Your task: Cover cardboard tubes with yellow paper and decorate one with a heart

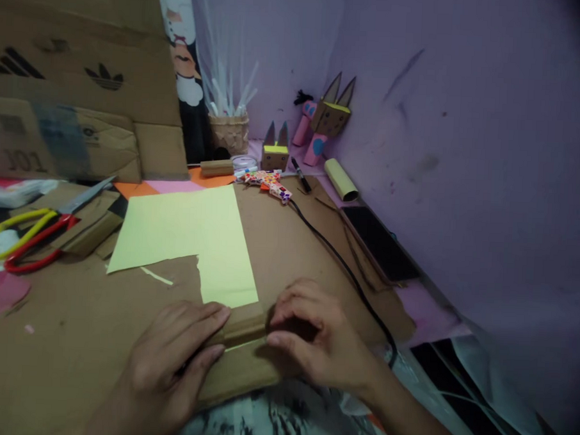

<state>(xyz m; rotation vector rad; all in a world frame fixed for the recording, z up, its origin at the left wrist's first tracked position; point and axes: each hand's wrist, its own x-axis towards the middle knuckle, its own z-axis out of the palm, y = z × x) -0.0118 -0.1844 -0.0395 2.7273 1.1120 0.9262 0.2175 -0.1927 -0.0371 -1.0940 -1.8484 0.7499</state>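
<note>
A small folded piece of cardboard (245, 323) lies near the front edge, between my hands. My left hand (176, 350) is closed on its left end, fingers above and thumb at the near side. My right hand (316, 331) curls around its right end, fingertips and thumb touching it; its inner side is in shadow. Under the far side of this piece runs the lower arm of a pale yellow paper sheet (184, 226), which has a corner cut out. A thin yellow strip shows along the cardboard's near side.
Large scissors (34, 238) rest on cardboard scraps at left. A patterned glue gun (272, 183) trails a black cord (336, 255) past my right hand. Beside the wall lie a phone (380, 242), a cardboard tube (340, 179) and a marker (300, 174). Cardboard figures (275, 158) stand behind.
</note>
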